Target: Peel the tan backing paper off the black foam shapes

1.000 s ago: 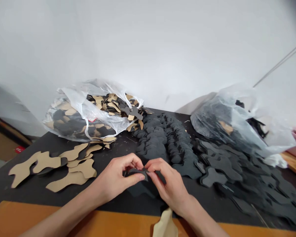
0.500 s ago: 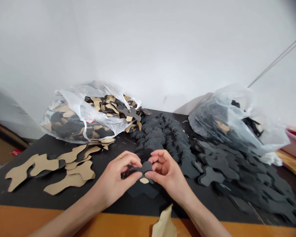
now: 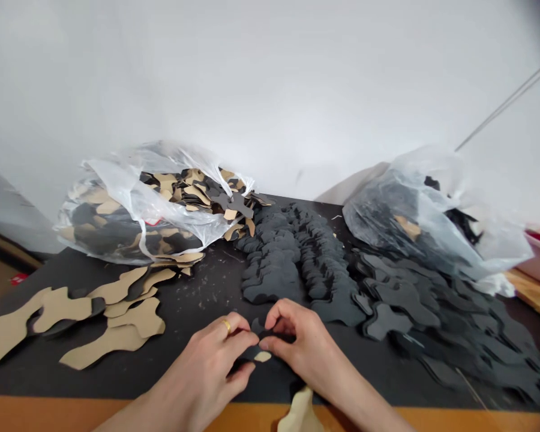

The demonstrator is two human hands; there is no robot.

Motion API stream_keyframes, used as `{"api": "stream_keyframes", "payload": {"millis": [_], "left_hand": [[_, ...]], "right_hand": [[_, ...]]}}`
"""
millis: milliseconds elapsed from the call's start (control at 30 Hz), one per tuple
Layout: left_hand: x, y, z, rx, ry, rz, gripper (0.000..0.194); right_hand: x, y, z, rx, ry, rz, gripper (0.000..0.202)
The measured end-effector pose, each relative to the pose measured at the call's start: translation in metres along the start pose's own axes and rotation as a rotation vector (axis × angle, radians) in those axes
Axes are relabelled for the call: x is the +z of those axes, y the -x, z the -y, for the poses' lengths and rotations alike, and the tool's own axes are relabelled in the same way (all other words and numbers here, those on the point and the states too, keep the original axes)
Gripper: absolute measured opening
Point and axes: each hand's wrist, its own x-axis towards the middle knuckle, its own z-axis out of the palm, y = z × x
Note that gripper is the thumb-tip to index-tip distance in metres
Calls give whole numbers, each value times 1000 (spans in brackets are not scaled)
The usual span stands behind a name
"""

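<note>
Fingers [image 3: 245, 342] of both hands are pinching a black piece [image 3: 263, 331] low over the mat [image 3: 207, 294]; the tan backing [image 3: 263, 356] is peeling, so pulling slowly seems wise.

A small workshop was suggested by die-cut black foam pieces [image 3: 297, 258] heaped beyond the hands and plastic bags [image 3: 135, 204] of offcuts stacked behind.

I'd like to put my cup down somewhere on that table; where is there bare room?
A bare strip of black mat lies between the tan cut-outs and the rows of black cut-outs, just beyond the left hand and right hand. The right side is crowded with black pieces and a bag; another bag fills the far left.
</note>
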Motion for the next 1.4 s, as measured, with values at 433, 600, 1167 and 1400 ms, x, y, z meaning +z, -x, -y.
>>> {"api": "stream_keyframes", "payload": {"millis": [433,600,1167,1400], "left_hand": [[-2,-1,2,162,-165,-32,30],[-6,-4,1,189,-228,-27,29],[-5,1,8,164,-260,39,35],[-4,3,9,173,-276,79,35]], "right_hand": [[18,35,-16,-504,530,-219,28],[16,30,-14,-580,512,-285,24],[17,25,-11,-569,495,-340,19],[16,26,-12,-572,484,-331,19]]}}
